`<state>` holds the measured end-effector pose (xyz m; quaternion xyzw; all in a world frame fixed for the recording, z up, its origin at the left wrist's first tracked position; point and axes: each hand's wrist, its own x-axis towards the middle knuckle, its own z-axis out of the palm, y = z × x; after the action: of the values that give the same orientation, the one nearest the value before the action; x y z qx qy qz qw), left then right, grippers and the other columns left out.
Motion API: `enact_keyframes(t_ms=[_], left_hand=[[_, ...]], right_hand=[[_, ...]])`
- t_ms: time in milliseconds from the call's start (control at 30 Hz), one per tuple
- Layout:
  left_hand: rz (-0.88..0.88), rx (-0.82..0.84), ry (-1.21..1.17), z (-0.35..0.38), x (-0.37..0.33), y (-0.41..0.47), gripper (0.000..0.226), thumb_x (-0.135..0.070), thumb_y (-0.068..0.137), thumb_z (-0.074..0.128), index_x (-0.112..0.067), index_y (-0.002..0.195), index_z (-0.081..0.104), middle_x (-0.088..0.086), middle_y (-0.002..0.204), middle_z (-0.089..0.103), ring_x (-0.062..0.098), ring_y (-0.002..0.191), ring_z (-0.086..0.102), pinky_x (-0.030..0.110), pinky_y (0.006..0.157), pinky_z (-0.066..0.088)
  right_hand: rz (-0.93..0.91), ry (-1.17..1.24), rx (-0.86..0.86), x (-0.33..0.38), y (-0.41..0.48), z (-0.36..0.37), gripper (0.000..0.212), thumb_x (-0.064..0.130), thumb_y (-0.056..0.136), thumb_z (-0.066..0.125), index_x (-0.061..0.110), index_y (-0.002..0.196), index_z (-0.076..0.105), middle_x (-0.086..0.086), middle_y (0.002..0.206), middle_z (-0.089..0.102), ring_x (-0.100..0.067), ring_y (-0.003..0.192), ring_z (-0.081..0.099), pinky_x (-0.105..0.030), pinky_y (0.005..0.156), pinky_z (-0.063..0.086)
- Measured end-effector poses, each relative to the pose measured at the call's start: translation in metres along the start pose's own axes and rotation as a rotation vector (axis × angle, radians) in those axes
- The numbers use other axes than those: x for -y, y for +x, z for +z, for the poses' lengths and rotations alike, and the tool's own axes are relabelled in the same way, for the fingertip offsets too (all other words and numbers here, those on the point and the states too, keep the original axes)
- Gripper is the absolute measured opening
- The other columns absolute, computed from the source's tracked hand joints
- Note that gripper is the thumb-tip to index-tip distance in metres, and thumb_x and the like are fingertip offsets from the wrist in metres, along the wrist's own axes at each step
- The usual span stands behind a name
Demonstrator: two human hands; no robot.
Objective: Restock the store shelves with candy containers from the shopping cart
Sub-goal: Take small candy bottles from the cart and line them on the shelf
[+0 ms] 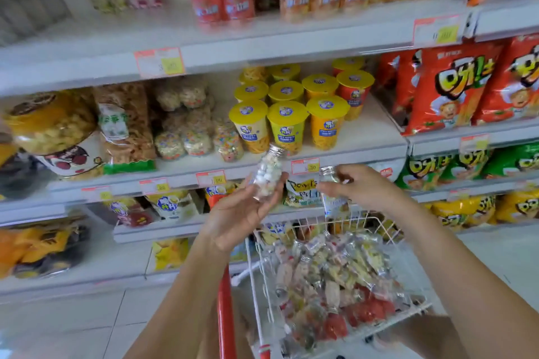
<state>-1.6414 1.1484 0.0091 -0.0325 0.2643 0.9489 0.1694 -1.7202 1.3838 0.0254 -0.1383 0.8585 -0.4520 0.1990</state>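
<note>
Left hand (242, 210) holds candy bottle (267, 175), tipped, above cart (256, 271). Right hand (360, 186) pinches second bottle (332, 192), also above cart. Step: moving bottles to shelf (367, 137) behind cart. Next: find free spot, stand both upright.

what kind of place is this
Likely a grocery store snack aisle: shelves with price tags, rows of yellow-lidded snack cups, and a wire shopping cart holding candy bottles.

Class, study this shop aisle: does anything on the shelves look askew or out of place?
The big clear snack jar at the left end of the middle shelf leans over, while the yellow-lidded cups stand upright.
</note>
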Motion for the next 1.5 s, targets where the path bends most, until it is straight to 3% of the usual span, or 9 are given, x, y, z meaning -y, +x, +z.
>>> enact_keyframes(t_ms=[67,167,300,500,667,767,900,1133,1500], left_hand=[[-0.001,0.129,-0.079,0.005,-0.025,-0.017,0.051,-0.001,0.086,0.064,0.004,0.134,0.047,0.030,0.134,0.047,0.035,0.110,0.059,0.036,0.089,0.054],[0.092,0.182,-0.010,0.018,-0.062,-0.039,0.045,-0.022,0.101,0.041,0.001,0.139,0.041,0.024,0.137,0.045,0.027,0.108,0.057,0.029,0.092,0.049],[0.301,0.022,0.098,0.039,-0.113,-0.075,0.047,-0.015,0.070,0.081,-0.001,0.113,0.067,0.021,0.112,0.063,0.024,0.090,0.066,0.028,0.084,0.055],[0.546,0.028,0.391,0.049,-0.184,-0.108,0.050,-0.014,0.056,0.088,0.004,0.099,0.069,0.019,0.106,0.066,0.034,0.103,0.064,0.047,0.087,0.053],[0.769,-0.347,0.632,0.058,-0.243,-0.099,0.022,-0.006,0.087,0.059,-0.003,0.108,0.059,0.014,0.106,0.068,0.023,0.098,0.066,0.040,0.094,0.051],[0.853,-0.569,0.967,0.055,-0.279,-0.091,0.038,-0.022,0.092,0.059,-0.013,0.127,0.049,-0.003,0.111,0.067,0.014,0.104,0.063,0.034,0.097,0.046],[0.920,-0.702,1.258,0.050,-0.328,-0.073,0.040,-0.023,0.088,0.064,-0.013,0.122,0.047,-0.008,0.098,0.060,0.015,0.096,0.060,0.027,0.085,0.046],[0.792,-0.921,1.526,0.043,-0.392,-0.036,0.057,-0.018,0.082,0.072,-0.010,0.129,0.041,0.001,0.110,0.056,0.014,0.088,0.056,0.021,0.066,0.045],[0.603,-1.157,1.731,0.025,-0.449,0.014,0.041,-0.014,0.077,0.077,-0.003,0.113,0.059,0.009,0.111,0.063,0.026,0.104,0.060,0.033,0.088,0.050]], right_hand=[[-0.097,0.111,-0.011,0.044,-0.004,0.000,0.042,0.056,0.061,0.070,0.021,0.084,0.066,0.003,0.076,0.070,-0.019,0.079,0.068,-0.030,0.071,0.052],[-0.217,0.158,0.000,0.106,-0.007,0.007,0.020,0.039,0.077,0.070,0.022,0.087,0.063,0.014,0.057,0.064,-0.002,0.052,0.056,-0.016,0.050,0.044],[-0.340,0.212,-0.009,0.177,-0.001,0.020,0.028,0.042,0.071,0.068,0.020,0.087,0.060,0.013,0.052,0.059,-0.008,0.049,0.047,-0.015,0.042,0.037],[-0.532,0.370,-0.124,0.260,0.030,0.040,0.017,0.016,0.085,0.066,0.022,0.098,0.057,0.007,0.055,0.060,-0.011,0.047,0.050,-0.018,0.044,0.044],[-0.620,0.316,-0.098,0.318,0.069,0.048,0.010,0.014,0.087,0.065,0.020,0.088,0.058,-0.011,0.069,0.060,-0.013,0.047,0.055,-0.019,0.046,0.049],[-0.645,0.234,-0.063,0.350,0.100,0.055,0.010,0.015,0.085,0.067,0.018,0.089,0.058,-0.011,0.071,0.060,-0.013,0.050,0.057,-0.020,0.049,0.052],[-0.629,0.125,-0.054,0.383,0.144,0.067,0.022,0.017,0.084,0.070,0.008,0.101,0.061,-0.007,0.072,0.062,-0.015,0.055,0.057,-0.026,0.057,0.056],[-0.544,-0.321,-0.017,0.418,0.220,0.090,0.028,0.033,0.080,0.074,0.015,0.073,0.055,-0.014,0.080,0.072,-0.025,0.066,0.067,-0.039,0.071,0.056],[-0.442,-0.412,0.002,0.448,0.285,0.116,0.033,0.023,0.065,0.087,0.008,0.077,0.061,-0.015,0.092,0.071,-0.021,0.080,0.063,-0.032,0.077,0.052]])
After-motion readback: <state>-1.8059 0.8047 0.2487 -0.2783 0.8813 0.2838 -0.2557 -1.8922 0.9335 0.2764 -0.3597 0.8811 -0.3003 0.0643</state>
